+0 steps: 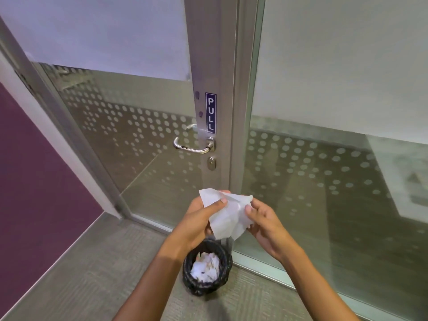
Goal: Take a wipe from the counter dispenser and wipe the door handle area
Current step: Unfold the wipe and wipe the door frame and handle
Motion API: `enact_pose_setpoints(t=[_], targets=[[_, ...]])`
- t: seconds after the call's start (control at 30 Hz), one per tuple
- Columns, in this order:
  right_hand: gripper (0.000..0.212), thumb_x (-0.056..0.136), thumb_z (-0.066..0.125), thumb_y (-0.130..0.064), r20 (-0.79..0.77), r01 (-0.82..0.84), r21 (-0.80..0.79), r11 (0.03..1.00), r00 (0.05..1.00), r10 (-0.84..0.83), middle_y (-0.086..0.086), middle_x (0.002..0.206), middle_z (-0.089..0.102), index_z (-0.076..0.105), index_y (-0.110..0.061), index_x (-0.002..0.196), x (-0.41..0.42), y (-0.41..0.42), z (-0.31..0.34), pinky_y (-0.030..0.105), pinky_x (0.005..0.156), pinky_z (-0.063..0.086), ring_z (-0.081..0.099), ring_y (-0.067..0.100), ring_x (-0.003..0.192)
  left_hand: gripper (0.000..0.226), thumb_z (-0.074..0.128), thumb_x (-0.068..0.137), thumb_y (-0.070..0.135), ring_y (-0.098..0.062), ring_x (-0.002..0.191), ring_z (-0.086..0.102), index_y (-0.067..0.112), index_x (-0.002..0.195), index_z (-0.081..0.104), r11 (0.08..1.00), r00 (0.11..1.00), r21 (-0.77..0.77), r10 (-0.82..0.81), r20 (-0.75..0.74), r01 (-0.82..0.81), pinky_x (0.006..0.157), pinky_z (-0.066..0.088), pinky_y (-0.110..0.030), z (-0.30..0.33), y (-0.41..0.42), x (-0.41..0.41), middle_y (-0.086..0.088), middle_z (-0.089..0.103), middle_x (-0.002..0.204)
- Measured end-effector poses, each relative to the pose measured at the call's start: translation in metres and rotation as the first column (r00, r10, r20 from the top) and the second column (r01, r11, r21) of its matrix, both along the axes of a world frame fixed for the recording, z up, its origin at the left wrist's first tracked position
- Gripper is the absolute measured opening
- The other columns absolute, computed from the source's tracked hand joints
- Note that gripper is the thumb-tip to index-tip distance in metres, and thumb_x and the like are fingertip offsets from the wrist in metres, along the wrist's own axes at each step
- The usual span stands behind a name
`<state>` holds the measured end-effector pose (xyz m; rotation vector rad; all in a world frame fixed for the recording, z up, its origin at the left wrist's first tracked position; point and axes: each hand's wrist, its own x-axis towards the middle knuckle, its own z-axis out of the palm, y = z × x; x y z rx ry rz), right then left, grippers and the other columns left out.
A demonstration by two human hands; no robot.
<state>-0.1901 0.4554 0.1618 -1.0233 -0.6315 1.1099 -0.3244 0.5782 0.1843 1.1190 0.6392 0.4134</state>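
Below the curved chrome lever door handle (pixel 193 144), your left hand (pixel 199 218) and right hand (pixel 261 218) pinch the crumpled white wipe (pixel 228 216); flatten it, then wipe.

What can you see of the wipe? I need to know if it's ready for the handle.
The wipe is a thin white sheet, creased and partly unfolded, hanging limp. The left hand pinches its upper left corner and the right hand its right edge. It hangs below the door handle, touching nothing else.

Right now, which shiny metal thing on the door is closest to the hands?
The small oval keyhole plate, just under the curved door handle. It sits lower, nearer the wipe both hands hold.
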Motion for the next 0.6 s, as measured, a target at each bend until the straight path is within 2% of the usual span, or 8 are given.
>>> enact_pose_setpoints(t=[0.07,0.13,0.2,0.27,0.33,0.4,0.5,0.6], targets=[[0.071,0.067,0.089,-0.032,0.027,-0.006,0.031,0.999,1.000,0.006,0.022,0.120,0.068,0.061,0.000,0.124,0.000,0.010,0.002,0.030,0.082,0.057,0.067,0.026,0.103,0.015,0.066,0.097,0.005,-0.021,0.087,0.073,0.012,0.108,0.072,0.998,1.000,0.068,-0.015,0.002,0.015,0.063,0.059,-0.029,0.001,0.012,0.003,-0.009,0.078,0.098],[0.050,0.072,0.085,-0.017,0.079,0.031,0.032,0.999,0.996,-0.034,0.020,0.115,0.071,0.067,-0.005,0.117,-0.003,0.021,0.005,0.032,0.083,0.058,0.069,0.026,0.100,0.015,0.065,0.096,0.002,-0.018,0.083,0.073,0.010,0.105,0.073,0.990,1.000,0.143,-0.015,-0.007,0.016,0.065,0.058,-0.025,0.001,0.027,0.003,-0.007,0.078,0.092],[0.039,0.078,0.077,-0.010,0.110,0.064,0.017,0.998,0.992,-0.065,0.021,0.114,0.071,0.068,-0.005,0.115,-0.006,0.034,0.006,0.034,0.085,0.058,0.070,0.027,0.099,0.015,0.064,0.096,0.002,-0.013,0.079,0.073,0.010,0.104,0.073,0.981,1.000,0.191,-0.006,-0.028,0.011,0.064,0.056,-0.022,0.002,0.041,0.003,-0.003,0.078,0.088],[0.042,0.079,0.078,-0.013,0.104,0.091,0.009,0.996,0.990,-0.091,0.022,0.114,0.071,0.065,-0.001,0.117,-0.012,0.048,0.008,0.033,0.085,0.058,0.069,0.028,0.100,0.018,0.059,0.099,0.002,-0.012,0.078,0.072,0.010,0.102,0.075,0.979,1.000,0.204,0.007,-0.029,-0.001,0.063,0.055,-0.022,0.002,0.056,0.002,-0.003,0.078,0.086],[0.055,0.074,0.084,-0.029,0.085,0.133,-0.005,0.991,0.988,-0.132,0.021,0.115,0.071,0.066,-0.002,0.118,-0.021,0.063,0.009,0.033,0.086,0.057,0.068,0.027,0.101,0.019,0.056,0.102,0.004,-0.013,0.075,0.071,0.007,0.097,0.075,0.982,1.000,0.189,0.029,-0.009,-0.027,0.063,0.056,-0.022,0.002,0.069,0.001,-0.005,0.077,0.083],[0.062,0.066,0.088,-0.042,0.089,0.217,-0.037,0.975,0.973,-0.213,0.016,0.107,0.071,0.069,-0.008,0.114,-0.034,0.079,0.010,0.037,0.078,0.054,0.065,0.028,0.095,0.018,0.058,0.103,0.009,-0.014,0.071,0.070,0.005,0.093,0.073,0.984,0.999,0.172,0.044,0.024,-0.048,0.062,0.056,-0.023,0.002,0.085,-0.002,-0.006,0.075,0.080],[0.035,0.073,0.084,-0.036,0.124,0.366,-0.067,0.928,0.926,-0.356,0.005,0.093,0.068,0.071,-0.020,0.101,-0.055,0.104,0.011,0.030,0.064,0.046,0.059,0.022,0.084,0.020,0.062,0.102,0.018,-0.008,0.064,0.068,0.007,0.087,0.069,0.982,0.999,0.191,0.002,0.052,-0.012,0.056,0.053,-0.019,0.003,0.109,-0.009,0.001,0.073,0.072],[0.023,0.080,0.078,-0.021,0.205,0.495,0.000,0.869,0.851,-0.484,0.006,0.101,0.072,0.071,-0.017,0.102,-0.074,0.129,0.017,0.022,0.064,0.053,0.065,0.016,0.087,0.022,0.065,0.100,0.018,0.000,0.059,0.066,0.011,0.080,0.065,0.975,0.998,0.224,-0.027,0.054,0.014,0.055,0.052,-0.015,0.012,0.133,-0.019,0.011,0.070,0.061]])
